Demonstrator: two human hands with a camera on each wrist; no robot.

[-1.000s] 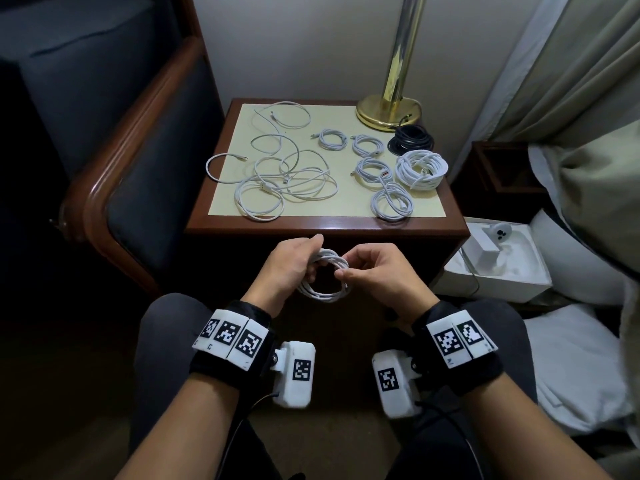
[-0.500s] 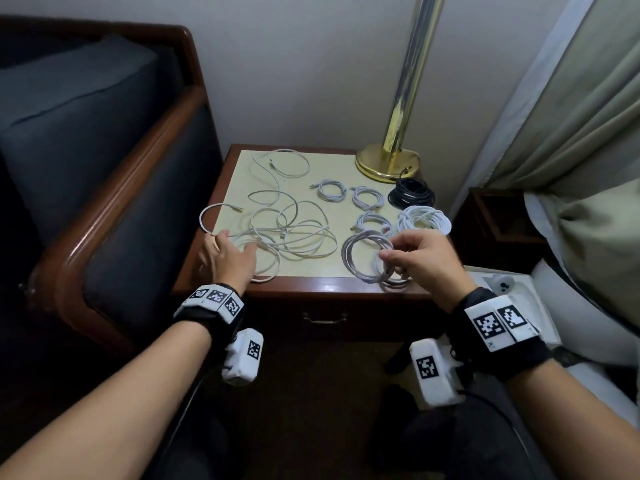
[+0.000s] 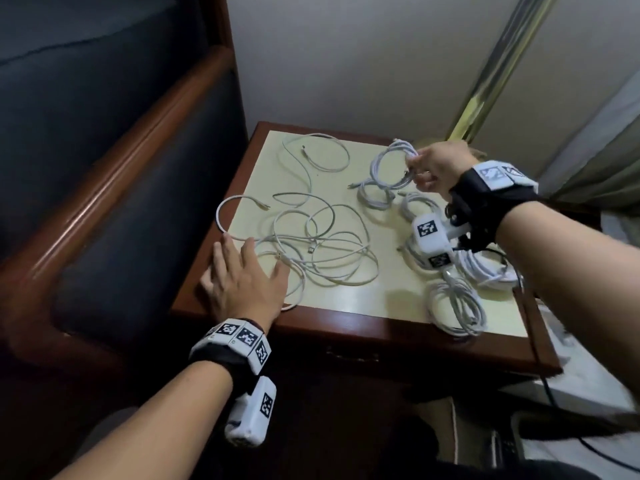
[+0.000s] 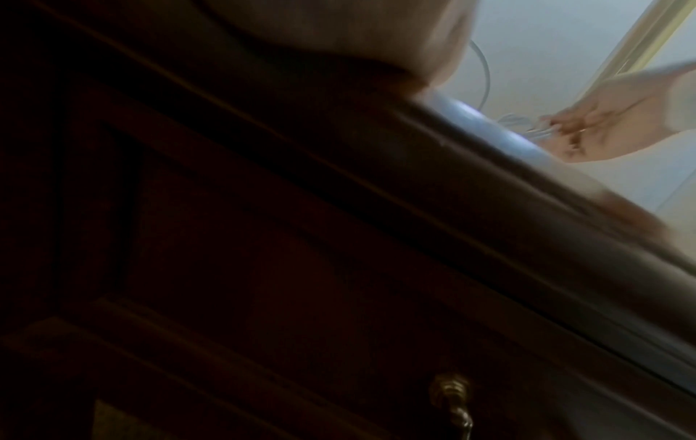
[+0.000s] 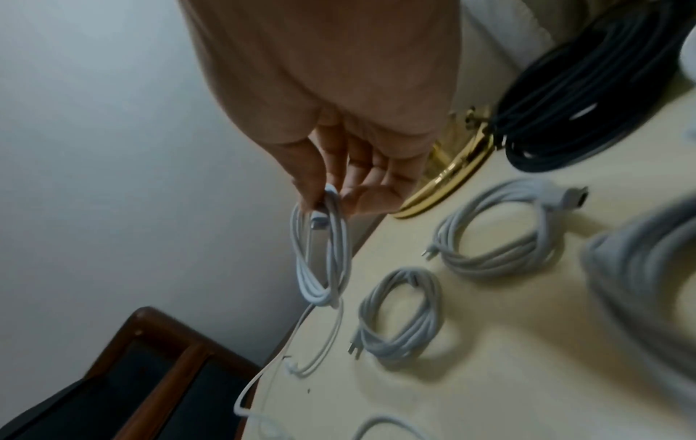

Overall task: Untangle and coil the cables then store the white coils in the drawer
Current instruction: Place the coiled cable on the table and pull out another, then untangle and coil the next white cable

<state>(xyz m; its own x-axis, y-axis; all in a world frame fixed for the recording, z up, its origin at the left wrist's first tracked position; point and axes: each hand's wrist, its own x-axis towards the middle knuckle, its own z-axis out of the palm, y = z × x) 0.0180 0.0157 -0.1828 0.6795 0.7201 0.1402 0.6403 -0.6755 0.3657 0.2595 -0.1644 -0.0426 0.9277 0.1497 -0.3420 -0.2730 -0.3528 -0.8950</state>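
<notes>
My right hand (image 3: 414, 166) pinches a small white coil (image 3: 389, 166) and holds it just above the back of the nightstand (image 3: 346, 317). In the right wrist view the coil (image 5: 320, 256) hangs from thumb and fingers (image 5: 314, 190), with its loose end trailing down. My left hand (image 3: 242, 268) lies flat with spread fingers on the front left corner, over a strand of the tangled loose white cables (image 3: 322, 244). Finished white coils (image 3: 374, 197) (image 3: 457, 306) lie on the right side. The drawer is closed; its brass handle (image 4: 452, 399) shows below the top.
A black coil (image 5: 587, 89) and a brass lamp base (image 5: 452, 172) stand at the back right, the lamp pole (image 3: 491, 71) rising above. A large white coil (image 5: 647, 268) lies under my right wrist. A dark upholstered chair (image 3: 104, 168) flanks the left side.
My right hand has carried the white coil from the front right of the table up to the back. My left hand stays at the front left corner, now flatter on the cables.
</notes>
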